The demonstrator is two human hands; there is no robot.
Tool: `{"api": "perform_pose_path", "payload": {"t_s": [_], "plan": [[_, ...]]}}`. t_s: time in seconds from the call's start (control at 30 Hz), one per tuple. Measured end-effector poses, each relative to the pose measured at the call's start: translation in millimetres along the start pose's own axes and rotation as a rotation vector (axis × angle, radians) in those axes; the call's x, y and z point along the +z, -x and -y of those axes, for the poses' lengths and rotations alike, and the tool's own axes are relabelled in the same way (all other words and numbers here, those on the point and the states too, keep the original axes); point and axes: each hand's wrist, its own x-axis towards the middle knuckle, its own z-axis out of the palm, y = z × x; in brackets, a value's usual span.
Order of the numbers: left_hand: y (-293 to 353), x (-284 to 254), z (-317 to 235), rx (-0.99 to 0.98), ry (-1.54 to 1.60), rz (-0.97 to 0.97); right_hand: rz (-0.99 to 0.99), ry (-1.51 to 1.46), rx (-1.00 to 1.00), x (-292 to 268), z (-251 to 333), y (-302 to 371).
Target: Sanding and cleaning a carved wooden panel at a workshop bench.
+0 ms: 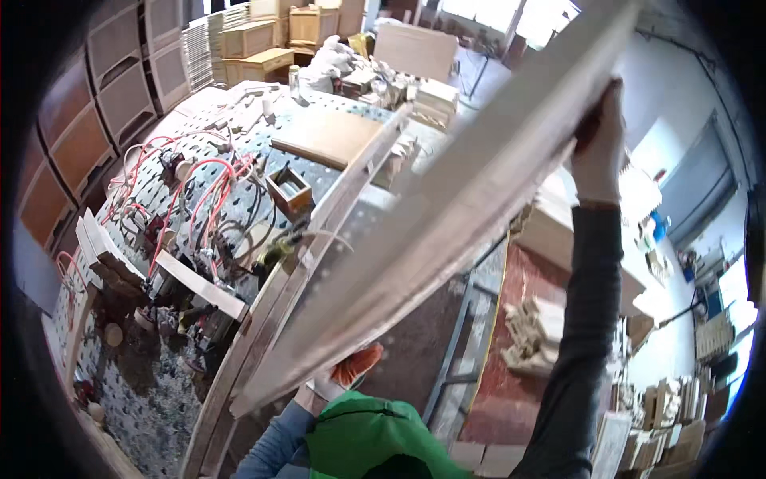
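A long, pale wooden board (431,207) slants across the middle of the view, from low on the left to high on the right, slightly blurred. My right hand (600,144), in a pale glove with a dark orange palm, grips its right-hand edge near the upper end. Lower down, my left hand (349,370), in a white and orange glove, is closed at the board's near edge; part of its fingers is hidden. Beneath the board's lower end runs a long wooden rail (267,319) along the side of the perforated worktable (171,407).
Red hoses (227,172) and clamps crowd the worktable's left side. A small wooden box (290,191) and a flat panel (327,137) lie farther back. Wood pieces (533,331) sit on a reddish surface (511,399) at right. Cabinets (267,60) stand behind.
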Motion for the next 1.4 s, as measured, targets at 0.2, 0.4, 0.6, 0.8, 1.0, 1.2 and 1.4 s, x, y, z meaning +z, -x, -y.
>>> {"api": "perform_pose_path", "payload": {"t_s": [0.2,0.4,0.6,0.8,1.0,1.2,1.4], "plan": [[-228.2,67.1,-19.8,-0.37,-0.07,-0.058,-0.161,-0.132,0.181,-142.0,-99.5,-137.5],[-462.9,111.2,-10.7,-0.144,0.095,0.178,-0.244,0.165,0.029,-247.9,-182.1,-207.7],[-574.8,166.2,-86.4,0.385,0.046,0.104,0.055,0.101,-0.082,-221.0,-299.7,-158.5],[-608.8,180.6,-192.1,0.714,-0.196,-0.13,-0.15,-0.366,0.463,-91.5,-480.2,-125.1],[-681.5,188.1,-248.2,0.975,-0.723,-0.261,0.131,-0.25,1.009,-0.2,-732.7,-217.3],[-745.3,243.2,-332.4,1.045,-0.768,-0.076,0.489,-0.323,1.2,99.0,-921.0,-340.4],[-798.8,246.3,-398.3,1.181,-0.857,-0.397,0.806,-0.415,1.478,212.2,-1018.4,-398.4]]}}
